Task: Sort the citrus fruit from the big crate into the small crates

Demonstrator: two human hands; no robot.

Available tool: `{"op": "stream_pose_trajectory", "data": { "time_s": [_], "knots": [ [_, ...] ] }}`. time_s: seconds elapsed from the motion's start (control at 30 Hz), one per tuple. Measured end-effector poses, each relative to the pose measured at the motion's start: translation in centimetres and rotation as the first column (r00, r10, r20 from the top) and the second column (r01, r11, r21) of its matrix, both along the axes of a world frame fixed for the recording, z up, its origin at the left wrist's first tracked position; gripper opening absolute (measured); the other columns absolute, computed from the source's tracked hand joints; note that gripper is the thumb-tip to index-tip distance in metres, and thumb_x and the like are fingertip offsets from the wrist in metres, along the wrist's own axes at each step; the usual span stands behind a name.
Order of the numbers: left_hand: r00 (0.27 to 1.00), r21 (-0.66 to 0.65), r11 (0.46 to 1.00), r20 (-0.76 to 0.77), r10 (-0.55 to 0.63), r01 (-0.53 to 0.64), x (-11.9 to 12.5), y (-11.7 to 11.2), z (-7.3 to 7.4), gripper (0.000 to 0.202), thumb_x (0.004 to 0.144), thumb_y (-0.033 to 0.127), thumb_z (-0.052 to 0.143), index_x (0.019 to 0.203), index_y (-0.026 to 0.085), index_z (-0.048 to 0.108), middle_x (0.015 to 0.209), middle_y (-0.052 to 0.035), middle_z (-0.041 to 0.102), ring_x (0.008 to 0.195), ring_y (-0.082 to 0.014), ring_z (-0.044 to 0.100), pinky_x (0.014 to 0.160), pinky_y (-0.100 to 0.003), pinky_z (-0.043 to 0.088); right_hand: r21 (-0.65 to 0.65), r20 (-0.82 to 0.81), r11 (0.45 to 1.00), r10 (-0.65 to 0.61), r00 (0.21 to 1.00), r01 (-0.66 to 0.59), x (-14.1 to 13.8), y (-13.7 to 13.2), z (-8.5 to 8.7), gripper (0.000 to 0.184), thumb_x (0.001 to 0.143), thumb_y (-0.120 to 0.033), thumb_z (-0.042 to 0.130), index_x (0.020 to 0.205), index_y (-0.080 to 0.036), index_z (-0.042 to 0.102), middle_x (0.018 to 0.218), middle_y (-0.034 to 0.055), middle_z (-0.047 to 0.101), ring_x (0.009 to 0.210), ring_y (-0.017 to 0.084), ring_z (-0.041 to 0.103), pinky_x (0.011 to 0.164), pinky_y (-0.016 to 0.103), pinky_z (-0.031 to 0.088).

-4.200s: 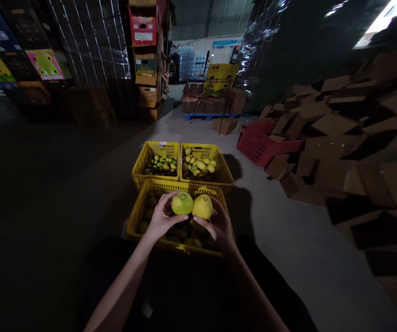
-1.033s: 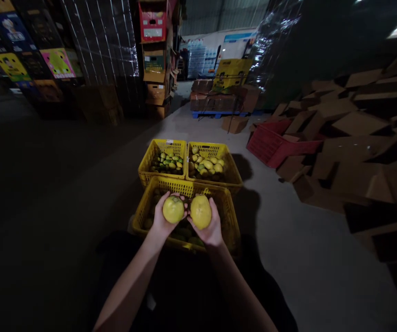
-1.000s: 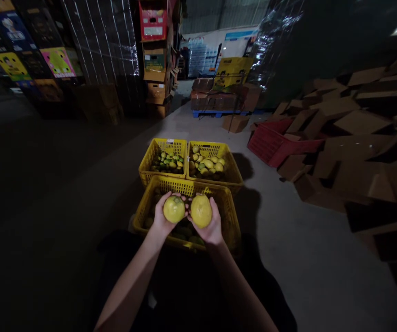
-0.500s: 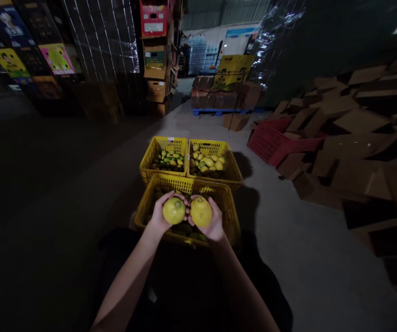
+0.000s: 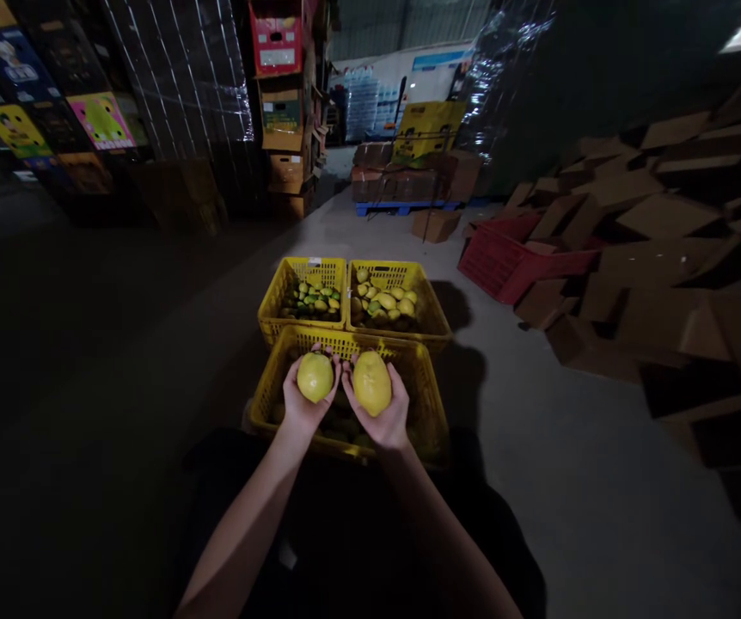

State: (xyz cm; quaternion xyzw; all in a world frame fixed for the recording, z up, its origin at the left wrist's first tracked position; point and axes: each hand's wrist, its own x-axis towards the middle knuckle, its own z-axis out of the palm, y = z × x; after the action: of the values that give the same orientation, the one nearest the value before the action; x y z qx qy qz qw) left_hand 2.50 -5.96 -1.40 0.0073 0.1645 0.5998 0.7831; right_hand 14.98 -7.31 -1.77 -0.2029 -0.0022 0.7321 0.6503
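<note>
My left hand (image 5: pixel 303 404) cups a round yellow-green lemon (image 5: pixel 315 376), palm up. Beside it my right hand (image 5: pixel 384 419) cradles a longer yellow lemon (image 5: pixel 371 383). Both fruits hang side by side above the near yellow crate (image 5: pixel 260 400), which has dark green and yellow fruit in its bottom. Behind it stand two more yellow crates: the left one (image 5: pixel 275 303) has small green and yellow fruit, the right one (image 5: pixel 431 311) has larger yellow fruit.
A red crate (image 5: pixel 496 260) lies tilted among a heap of flattened cardboard boxes (image 5: pixel 660 249) on the right. Wrapped pallets and stacked cartons (image 5: pixel 280 112) stand at the back left. A blue pallet (image 5: pixel 402 206) with boxes is straight ahead. Grey concrete floor (image 5: pixel 538 447) spreads right.
Both hands have turned the lemons and lifted them slightly; the right lemon now stands more upright. The view has shifted a little.
</note>
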Motion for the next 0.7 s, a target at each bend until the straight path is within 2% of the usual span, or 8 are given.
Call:
{"op": "stream_pose_trajectory", "data": {
  "time_s": [0.27,0.53,0.7],
  "knots": [
    [0.998,0.015,0.998,0.030,0.064,-0.064,0.61,0.18,-0.58,0.032,0.082,0.023,0.046,0.105,0.018,0.067,0.098,-0.0056,0.071,0.096,-0.0194,0.065,0.086,-0.032,0.051,-0.007,-0.078,1.000,-0.013,0.997,0.013,-0.18,0.00,0.05,0.030,0.089,-0.034,0.043,0.102,-0.021,0.066,0.094,0.0033,0.073,0.092,0.020,0.067,0.088,0.043,0.054],
    [0.999,0.057,0.997,0.020,0.042,-0.043,0.61,0.63,-1.03,0.032,0.083,0.025,0.046,0.107,0.019,0.066,0.098,-0.0063,0.071,0.099,-0.0201,0.064,0.087,-0.033,0.050,-0.008,-0.072,1.000,-0.008,0.997,0.008,-0.23,0.11,-0.01,0.031,0.089,-0.034,0.041,0.101,-0.020,0.066,0.093,0.0049,0.073,0.097,0.020,0.066,0.092,0.045,0.051],
    [0.997,-0.029,0.997,0.001,0.072,-0.072,0.79,1.02,-1.02,0.033,0.086,0.030,0.042,0.106,0.015,0.064,0.097,-0.0094,0.070,0.101,-0.0222,0.063,0.088,-0.035,0.050,-0.036,-0.071,0.998,-0.061,0.996,0.059,-0.40,0.61,-0.22,0.032,0.092,-0.034,0.040,0.101,-0.016,0.066,0.093,0.0061,0.073,0.100,0.018,0.065,0.095,0.039,0.050]
  ]
}}
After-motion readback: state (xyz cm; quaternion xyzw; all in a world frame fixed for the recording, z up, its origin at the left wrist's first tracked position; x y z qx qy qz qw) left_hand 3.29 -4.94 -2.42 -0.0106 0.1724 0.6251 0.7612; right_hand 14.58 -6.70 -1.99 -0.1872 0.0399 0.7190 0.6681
